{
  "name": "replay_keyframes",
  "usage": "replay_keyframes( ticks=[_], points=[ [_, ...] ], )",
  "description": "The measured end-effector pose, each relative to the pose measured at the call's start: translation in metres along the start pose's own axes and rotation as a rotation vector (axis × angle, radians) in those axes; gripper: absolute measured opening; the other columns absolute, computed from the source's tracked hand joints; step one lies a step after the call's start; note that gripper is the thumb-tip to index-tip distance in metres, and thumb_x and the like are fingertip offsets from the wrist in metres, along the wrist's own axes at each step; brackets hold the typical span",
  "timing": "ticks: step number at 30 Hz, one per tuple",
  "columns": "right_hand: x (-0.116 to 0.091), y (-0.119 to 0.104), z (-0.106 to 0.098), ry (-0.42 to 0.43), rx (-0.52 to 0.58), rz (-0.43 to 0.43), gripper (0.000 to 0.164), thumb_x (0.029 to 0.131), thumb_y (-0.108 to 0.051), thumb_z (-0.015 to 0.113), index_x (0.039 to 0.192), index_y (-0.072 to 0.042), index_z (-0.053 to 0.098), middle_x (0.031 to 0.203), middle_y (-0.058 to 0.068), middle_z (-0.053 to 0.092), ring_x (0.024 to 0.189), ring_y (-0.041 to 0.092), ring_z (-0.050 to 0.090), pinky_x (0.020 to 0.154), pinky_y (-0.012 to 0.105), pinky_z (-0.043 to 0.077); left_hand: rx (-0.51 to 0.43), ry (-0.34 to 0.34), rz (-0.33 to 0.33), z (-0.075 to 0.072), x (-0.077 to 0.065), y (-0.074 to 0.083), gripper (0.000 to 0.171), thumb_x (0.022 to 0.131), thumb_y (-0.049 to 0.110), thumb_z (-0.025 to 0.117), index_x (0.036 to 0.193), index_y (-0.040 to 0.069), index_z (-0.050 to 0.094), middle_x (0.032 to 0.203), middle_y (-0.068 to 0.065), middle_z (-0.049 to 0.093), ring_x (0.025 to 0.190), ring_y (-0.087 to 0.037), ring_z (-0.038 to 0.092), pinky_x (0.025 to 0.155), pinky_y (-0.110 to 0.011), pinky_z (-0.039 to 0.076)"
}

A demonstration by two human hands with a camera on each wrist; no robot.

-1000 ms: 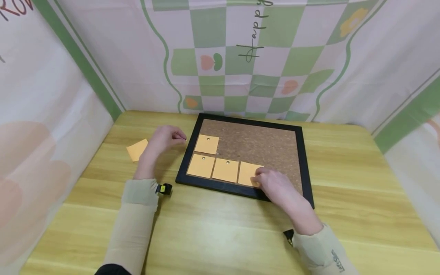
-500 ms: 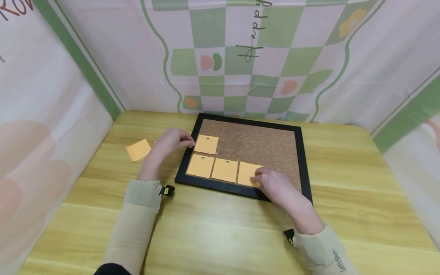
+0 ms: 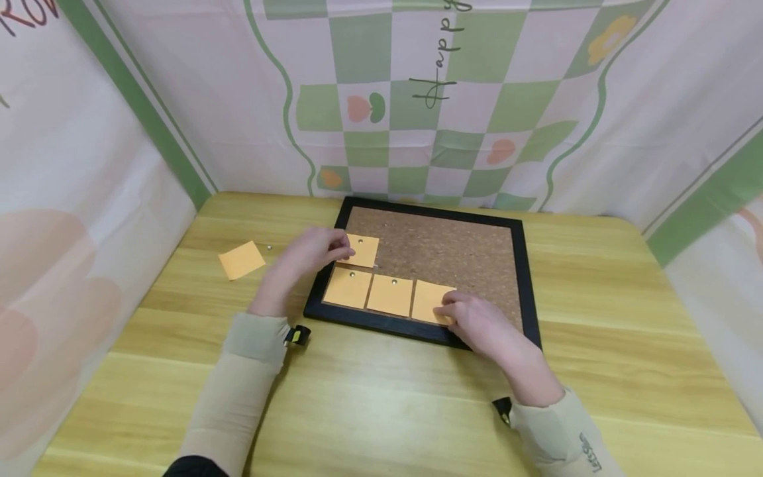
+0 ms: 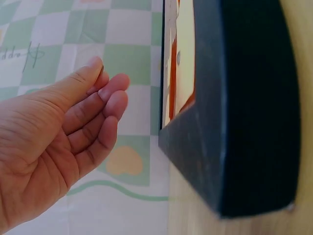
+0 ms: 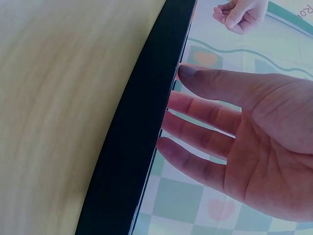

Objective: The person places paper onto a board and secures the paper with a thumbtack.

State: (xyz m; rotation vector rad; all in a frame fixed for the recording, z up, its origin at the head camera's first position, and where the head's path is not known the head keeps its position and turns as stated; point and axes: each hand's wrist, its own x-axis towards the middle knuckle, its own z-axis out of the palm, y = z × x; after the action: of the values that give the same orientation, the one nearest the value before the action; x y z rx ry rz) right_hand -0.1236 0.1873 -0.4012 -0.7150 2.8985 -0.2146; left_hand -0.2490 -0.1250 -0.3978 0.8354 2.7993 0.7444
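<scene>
Orange note [image 3: 427,302] — right hand [image 3: 479,323] touching, left hand [image 3: 316,249] apart

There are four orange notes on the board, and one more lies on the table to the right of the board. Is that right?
Not quite: the loose note lies on the table to the left of the board, as the head view shows. The four orange notes are indeed on the board.

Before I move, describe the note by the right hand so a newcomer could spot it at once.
Find the black-framed cork board on the wooden table. In the row along its near edge, take the rightmost orange note, with the right hand at its right side. Its two row neighbours each show a pin near the top; on this one none is visible.
</scene>
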Motion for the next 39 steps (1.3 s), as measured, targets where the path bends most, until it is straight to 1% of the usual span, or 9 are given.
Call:
replay_keyframes(
  ticks=[3, 9, 16, 20, 23, 28, 32, 36, 39],
  points=[
    [0.0, 0.001, -0.001, -0.004, 0.005, 0.0, 0.031, 0.086, 0.002, 0.072, 0.116, -0.008, 0.074, 0.12, 0.015, 0.067, 0.102, 0.029, 0.067, 0.087, 0.044, 0.058, -0.032, -0.003, 0.034, 0.004, 0.002, 0.004, 0.017, 0.1, 0.028, 0.061, 0.094, 0.013, 0.067, 0.087, -0.003, 0.074, 0.07, -0.011, 0.058, 0.066, -0.026, 0.048],
    [0.001, 0.001, 0.0, 0.021, 0.018, -0.02, 0.031, 0.086, 0.005, 0.071, 0.113, -0.008, 0.076, 0.116, 0.014, 0.068, 0.098, 0.027, 0.067, 0.084, 0.042, 0.058, -0.086, 0.049, 0.119, 0.008, 0.003, 0.011, 0.014, 0.099, 0.026, 0.063, 0.094, 0.013, 0.064, 0.087, -0.002, 0.071, 0.074, -0.012, 0.061, 0.066, -0.026, 0.051],
    [0.003, 0.003, 0.003, 0.062, 0.03, -0.035, 0.029, 0.085, 0.008, 0.071, 0.109, -0.007, 0.078, 0.109, 0.013, 0.07, 0.095, 0.025, 0.066, 0.082, 0.04, 0.058, -0.119, 0.073, 0.101, 0.012, 0.004, 0.028, 0.014, 0.097, 0.027, 0.066, 0.099, 0.014, 0.07, 0.092, -0.002, 0.075, 0.082, -0.013, 0.068, 0.072, -0.026, 0.055],
    [0.004, 0.004, 0.004, 0.078, 0.04, -0.03, 0.028, 0.084, 0.008, 0.072, 0.107, -0.007, 0.078, 0.107, 0.012, 0.07, 0.092, 0.024, 0.065, 0.078, 0.038, 0.058, -0.099, 0.075, 0.157, 0.019, 0.007, 0.04, 0.014, 0.096, 0.024, 0.067, 0.098, 0.012, 0.075, 0.091, -0.002, 0.077, 0.081, -0.012, 0.071, 0.071, -0.023, 0.057],
    [0.004, 0.003, 0.005, 0.079, 0.026, -0.021, 0.028, 0.084, 0.007, 0.073, 0.107, -0.008, 0.078, 0.107, 0.012, 0.07, 0.091, 0.023, 0.065, 0.078, 0.038, 0.058, -0.097, 0.047, 0.207, 0.027, 0.01, 0.048, 0.014, 0.096, 0.02, 0.067, 0.099, 0.01, 0.076, 0.092, -0.002, 0.077, 0.082, -0.012, 0.071, 0.073, -0.022, 0.057],
    [0.003, 0.003, 0.003, 0.062, -0.007, -0.003, 0.03, 0.085, 0.005, 0.072, 0.11, -0.01, 0.078, 0.111, 0.012, 0.07, 0.096, 0.026, 0.067, 0.083, 0.043, 0.058, -0.087, -0.027, 0.245, 0.042, 0.014, 0.061, 0.016, 0.098, 0.021, 0.064, 0.102, 0.012, 0.076, 0.096, 0.001, 0.077, 0.082, -0.007, 0.068, 0.075, -0.022, 0.055],
    [0.001, 0.004, 0.001, 0.044, -0.014, -0.006, 0.029, 0.086, 0.004, 0.071, 0.111, -0.009, 0.077, 0.115, 0.013, 0.07, 0.102, 0.03, 0.068, 0.087, 0.046, 0.058, -0.123, -0.095, 0.285, 0.053, 0.016, 0.072, 0.016, 0.098, 0.022, 0.064, 0.103, 0.014, 0.077, 0.099, 0.004, 0.076, 0.085, -0.006, 0.067, 0.078, -0.021, 0.054],
    [0.0, 0.005, -0.002, 0.006, 0.005, -0.019, 0.025, 0.088, 0.004, 0.069, 0.11, -0.006, 0.077, 0.119, 0.016, 0.07, 0.108, 0.034, 0.068, 0.092, 0.049, 0.056, -0.134, -0.134, 0.288, 0.061, 0.017, 0.08, 0.014, 0.097, 0.023, 0.065, 0.101, 0.015, 0.076, 0.097, 0.005, 0.076, 0.084, -0.006, 0.064, 0.077, -0.021, 0.052],
    [-0.001, 0.006, -0.004, -0.024, 0.028, -0.03, 0.024, 0.088, 0.004, 0.069, 0.108, -0.005, 0.076, 0.122, 0.017, 0.069, 0.112, 0.036, 0.067, 0.094, 0.05, 0.055, -0.117, -0.138, 0.254, 0.066, 0.019, 0.085, 0.012, 0.097, 0.024, 0.066, 0.098, 0.016, 0.075, 0.095, 0.006, 0.075, 0.082, -0.004, 0.063, 0.076, -0.02, 0.051]
  ],
)
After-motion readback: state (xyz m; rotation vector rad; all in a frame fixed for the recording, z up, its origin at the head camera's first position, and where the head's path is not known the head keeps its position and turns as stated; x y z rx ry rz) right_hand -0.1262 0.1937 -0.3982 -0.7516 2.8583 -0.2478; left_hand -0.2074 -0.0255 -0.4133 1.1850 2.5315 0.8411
